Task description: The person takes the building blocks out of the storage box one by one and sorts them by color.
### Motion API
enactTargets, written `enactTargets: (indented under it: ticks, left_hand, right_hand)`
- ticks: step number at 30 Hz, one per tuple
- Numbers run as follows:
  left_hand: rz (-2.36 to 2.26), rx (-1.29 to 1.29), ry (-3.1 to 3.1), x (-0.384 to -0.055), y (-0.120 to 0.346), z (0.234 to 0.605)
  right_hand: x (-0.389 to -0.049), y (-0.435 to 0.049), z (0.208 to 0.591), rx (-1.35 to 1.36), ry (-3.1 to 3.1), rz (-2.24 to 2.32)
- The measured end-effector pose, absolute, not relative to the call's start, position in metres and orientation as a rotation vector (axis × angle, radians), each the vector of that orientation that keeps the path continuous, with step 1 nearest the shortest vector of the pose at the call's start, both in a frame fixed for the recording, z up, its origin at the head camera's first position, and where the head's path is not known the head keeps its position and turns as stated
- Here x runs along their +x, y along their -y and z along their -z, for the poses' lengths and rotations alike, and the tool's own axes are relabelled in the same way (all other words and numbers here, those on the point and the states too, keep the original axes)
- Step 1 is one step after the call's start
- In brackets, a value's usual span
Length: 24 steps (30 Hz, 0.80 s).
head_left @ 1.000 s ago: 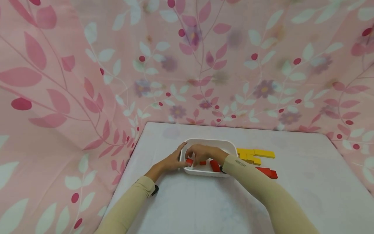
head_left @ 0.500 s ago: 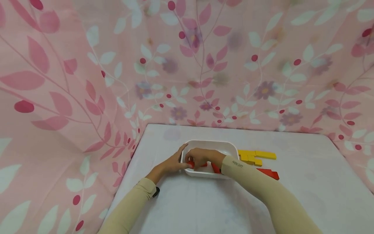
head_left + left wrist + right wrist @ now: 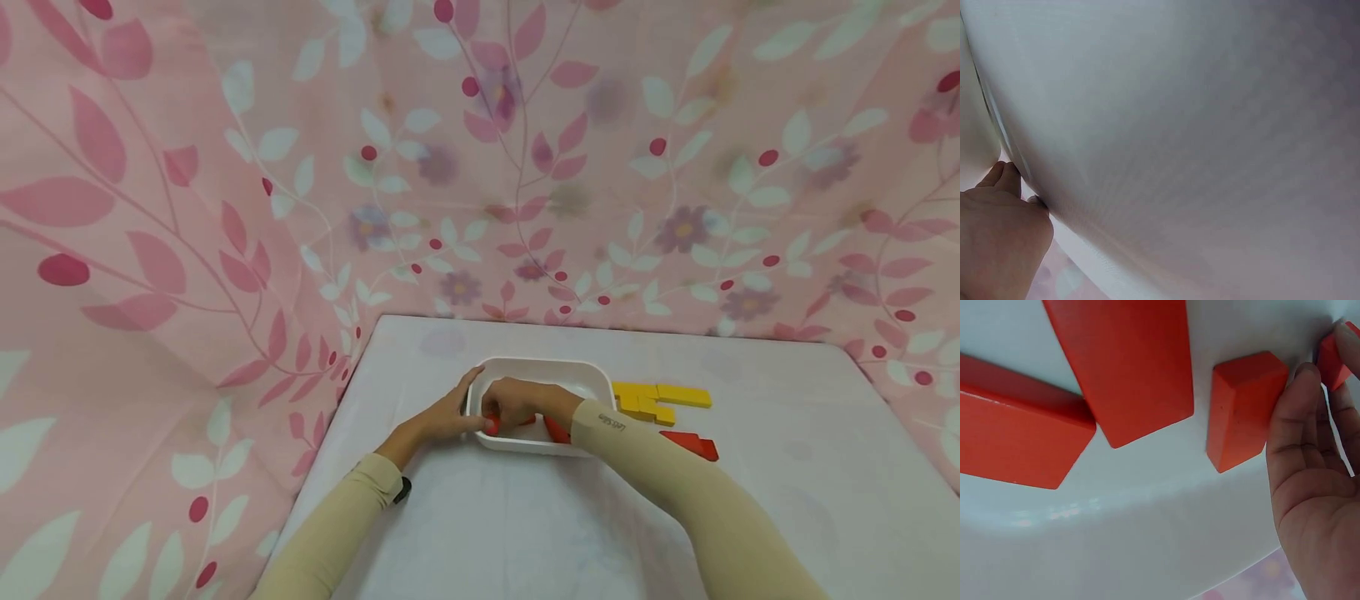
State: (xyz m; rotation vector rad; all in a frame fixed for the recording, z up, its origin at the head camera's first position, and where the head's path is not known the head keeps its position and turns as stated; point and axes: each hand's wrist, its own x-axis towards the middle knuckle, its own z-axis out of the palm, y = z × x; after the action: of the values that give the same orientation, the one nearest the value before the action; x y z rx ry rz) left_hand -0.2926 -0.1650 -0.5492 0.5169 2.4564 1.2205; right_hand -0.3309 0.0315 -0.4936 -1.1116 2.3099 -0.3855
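Observation:
My left hand (image 3: 447,417) holds the left end of a white plastic tub (image 3: 546,447), its thumb at the near left corner and its fingers along the outside. Inside that end, my right hand (image 3: 513,402) reaches down and pinches a small red block (image 3: 1332,362) at the corner, beside the left thumb. The right wrist view shows another short red block (image 3: 1244,412) close by the right hand's fingers. Two longer ones, a wide red block (image 3: 1129,369) and a red block at the side (image 3: 1016,434), lie on the tub floor. In the left wrist view, the left hand (image 3: 1004,231) touches the tub's edge.
Just right of the tub, several yellow blocks (image 3: 652,400) lie on the white-covered table (image 3: 450,517). Nearer the front are red blocks (image 3: 690,444), partly behind the right sleeve. A pink floral cloth (image 3: 525,167) hangs behind and at the left.
The right hand has lowered its fingers onto the red block in the left corner, covering more of it. The left hand has stayed at the tub's end.

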Motion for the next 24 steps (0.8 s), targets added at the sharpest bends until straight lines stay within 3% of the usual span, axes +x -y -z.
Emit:
enactTargets:
  ticks: [24]
  left_hand:
    - [-1.233,0.519,-2.445,-0.293,0.165,0.550]
  right_hand:
    - [-0.325,-0.035,0.484,-1.146,-2.286,0.465]
